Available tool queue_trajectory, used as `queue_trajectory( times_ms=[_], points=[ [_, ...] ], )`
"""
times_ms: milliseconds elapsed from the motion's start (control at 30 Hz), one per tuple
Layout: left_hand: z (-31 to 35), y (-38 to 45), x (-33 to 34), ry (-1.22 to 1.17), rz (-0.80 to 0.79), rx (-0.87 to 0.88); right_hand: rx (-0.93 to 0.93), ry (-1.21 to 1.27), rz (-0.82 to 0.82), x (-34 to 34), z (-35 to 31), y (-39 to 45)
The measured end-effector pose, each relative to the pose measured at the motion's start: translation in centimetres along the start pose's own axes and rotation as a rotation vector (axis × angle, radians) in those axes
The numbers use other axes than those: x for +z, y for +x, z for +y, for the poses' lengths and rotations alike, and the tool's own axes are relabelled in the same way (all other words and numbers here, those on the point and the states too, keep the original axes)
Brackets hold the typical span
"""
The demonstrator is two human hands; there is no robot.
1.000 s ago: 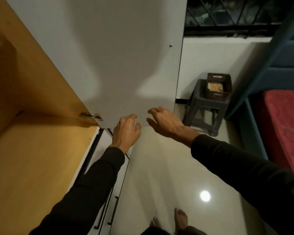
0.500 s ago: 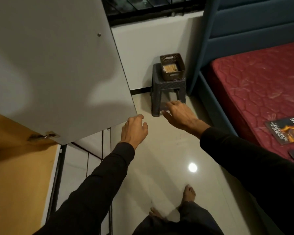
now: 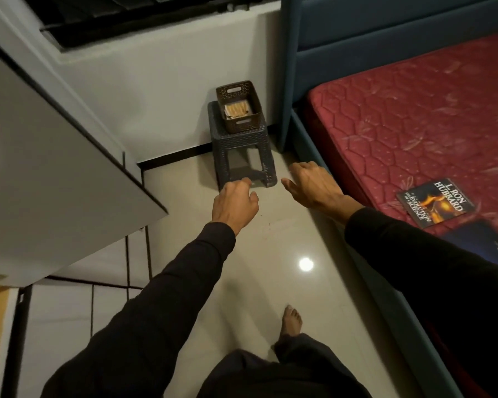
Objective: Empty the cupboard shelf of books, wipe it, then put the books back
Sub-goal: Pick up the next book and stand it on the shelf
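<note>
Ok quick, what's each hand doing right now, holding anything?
Left hand: open, fingers loosely curled, holding nothing.
Right hand: open, fingers spread and relaxed, holding nothing.

The pale tiled floor (image 3: 270, 282) is glossy, mirroring a lamp. The matt grey laminate cupboard door (image 3: 55, 182) looks smooth. The dark woven-pattern stool (image 3: 242, 142) and brown lattice basket (image 3: 239, 107) are probably plastic. The quilted red cloth mattress (image 3: 414, 116) bears 1 glossy paperback book (image 3: 434, 203).
</note>
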State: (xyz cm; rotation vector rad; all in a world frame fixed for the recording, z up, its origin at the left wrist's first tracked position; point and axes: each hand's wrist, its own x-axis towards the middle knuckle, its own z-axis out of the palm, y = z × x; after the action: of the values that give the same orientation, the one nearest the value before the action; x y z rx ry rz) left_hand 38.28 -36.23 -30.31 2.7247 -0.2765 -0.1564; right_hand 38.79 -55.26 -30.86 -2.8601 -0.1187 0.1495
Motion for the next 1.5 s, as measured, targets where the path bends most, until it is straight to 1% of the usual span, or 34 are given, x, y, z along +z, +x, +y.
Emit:
queue_trajectory(
  times_ms=[233, 333, 567, 900, 1100, 1233, 1400, 1500],
  points=[
    [6.4, 3.7, 3.9, 0.030, -0.085, 0.085, 0.093, -0.025, 0.013, -0.6, 7.3, -0.6],
    [8.8, 4.9, 5.4, 0.051, -0.128, 0.129, 0.153, 0.002, 0.020, -0.5, 10.1, -1.0],
    [13.4, 9.0, 8.4, 0.059, -0.238, 0.290, 0.299, 0.039, 0.073, 0.0, 15.6, -1.4],
    [19.2, 16.4, 13.3, 0.100, -0.414, 0.554, 0.614, 0.108, 0.143, -0.1, 20.8, -0.6],
    [23.1, 17.2, 17.0, 0.132, -0.559, 0.690, 0.793, 0.162, 0.193, 1.4, 23.8, -2.8],
    [25.4, 17.4, 19.8, 0.151, -0.622, 0.774, 0.897, 0.177, 0.207, 2.3, 26.0, -4.5],
    [27.9, 17.4, 23.1, 0.163, -0.668, 0.835, 0.981, 0.212, 0.234, 4.0, 29.3, -6.6],
    [29.6, 17.5, 25.2, 0.179, -0.708, 0.844, 1.025, 0.234, 0.223, 4.9, 31.8, -7.6]
  ],
)
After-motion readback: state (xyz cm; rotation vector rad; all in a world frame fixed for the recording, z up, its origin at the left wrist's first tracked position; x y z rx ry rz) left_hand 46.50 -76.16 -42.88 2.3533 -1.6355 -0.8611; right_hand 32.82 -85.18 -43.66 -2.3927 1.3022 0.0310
